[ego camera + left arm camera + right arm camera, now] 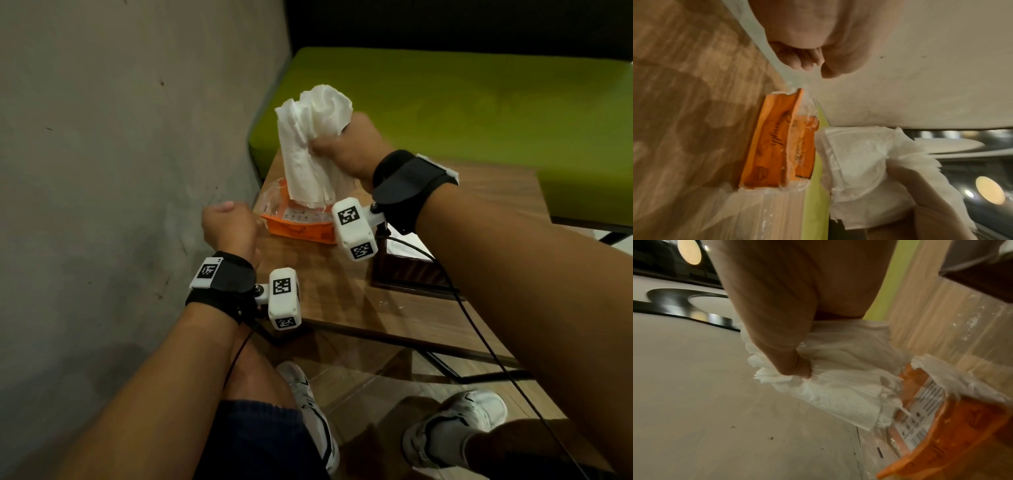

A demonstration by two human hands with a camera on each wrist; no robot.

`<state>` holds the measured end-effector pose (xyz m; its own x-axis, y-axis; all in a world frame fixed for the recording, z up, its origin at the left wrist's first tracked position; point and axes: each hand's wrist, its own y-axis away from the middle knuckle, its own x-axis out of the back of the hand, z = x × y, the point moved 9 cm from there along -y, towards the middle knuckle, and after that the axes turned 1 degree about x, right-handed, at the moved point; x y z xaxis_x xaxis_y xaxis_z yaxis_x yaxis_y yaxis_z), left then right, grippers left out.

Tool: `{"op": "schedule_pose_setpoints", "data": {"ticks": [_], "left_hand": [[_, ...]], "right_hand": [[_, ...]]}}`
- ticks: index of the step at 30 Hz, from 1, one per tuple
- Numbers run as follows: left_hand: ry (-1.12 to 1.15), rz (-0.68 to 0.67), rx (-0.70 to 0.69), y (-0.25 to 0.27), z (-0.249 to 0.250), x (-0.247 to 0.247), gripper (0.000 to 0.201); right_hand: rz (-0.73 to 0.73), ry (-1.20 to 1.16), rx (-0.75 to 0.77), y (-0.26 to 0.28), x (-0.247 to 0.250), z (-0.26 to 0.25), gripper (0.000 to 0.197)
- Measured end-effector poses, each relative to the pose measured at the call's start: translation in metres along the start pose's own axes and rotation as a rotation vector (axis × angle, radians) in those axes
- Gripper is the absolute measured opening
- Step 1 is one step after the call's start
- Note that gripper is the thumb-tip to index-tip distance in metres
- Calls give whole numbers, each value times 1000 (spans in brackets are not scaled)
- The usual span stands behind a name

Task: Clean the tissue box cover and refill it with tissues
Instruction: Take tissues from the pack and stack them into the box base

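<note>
One stack of white tissues is gripped in the right hand, fingers and thumb curled tight around its middle so the upper end bunches and the lower sheets hang down into the torn mouth of one orange plastic tissue pack. From the right wrist view the thumb digs into the wad just above the pack's opening. The pack lies on the one wooden table, near its far left corner beside the grey wall. The left hand hovers just left of the pack, loosely fisted; in the left wrist view its fingertips and thumb are drawn together, apparently pinching a thin edge of the pack's clear film, though the blur keeps this uncertain. One dark wooden tissue box cover stands on the table nearer the person, partly hidden under the right wrist's camera mount. One green cushioned bench runs behind the table. Two white sneakers show on the floor below, one to each side.
</note>
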<state>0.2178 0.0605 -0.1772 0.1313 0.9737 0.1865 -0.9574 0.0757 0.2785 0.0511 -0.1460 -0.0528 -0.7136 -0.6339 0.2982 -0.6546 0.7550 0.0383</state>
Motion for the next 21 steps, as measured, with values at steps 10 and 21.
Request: {"op": "schedule_pose_setpoints", "data": {"ticks": [10, 21], "left_hand": [[413, -908, -11, 148, 91, -97, 66], [776, -1250, 411, 227, 49, -137, 107]], "right_hand": [[12, 566, 161, 30, 22, -38, 18], [-265, 573, 20, 90, 76, -21, 28]]}}
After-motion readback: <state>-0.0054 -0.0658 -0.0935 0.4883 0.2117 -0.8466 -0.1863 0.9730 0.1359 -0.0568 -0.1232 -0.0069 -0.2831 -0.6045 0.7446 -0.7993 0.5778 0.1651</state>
